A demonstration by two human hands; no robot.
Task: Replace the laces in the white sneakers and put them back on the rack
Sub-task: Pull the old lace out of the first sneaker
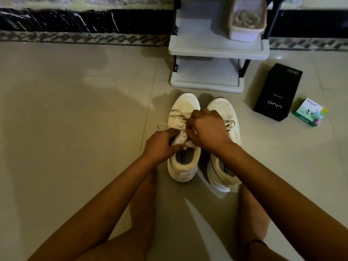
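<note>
A: Well, what lies around the person?

B: A rack (218,51) stands on the floor (75,113) against the wall, with a tub (246,21) on its upper shelf. To its right lie a black box (276,91) and, near that, a green box (310,112).

A: And the sneakers?

B: They sit side by side on the floor, toes just short of the rack, between the person's legs. The right hand (209,129) hides most of the left sneaker's (185,102) lacing and crosses part of the right sneaker (222,108).

A: How are the hands posed?

B: Both arms reach forward. The left hand (162,144) grips the left sneaker's eyelet flap, pinching it between curled fingers (181,147). The right hand is knuckles-up, its fingers curled tight on the lace (165,125). Loose strands of it trail off to the left of the shoe.
</note>
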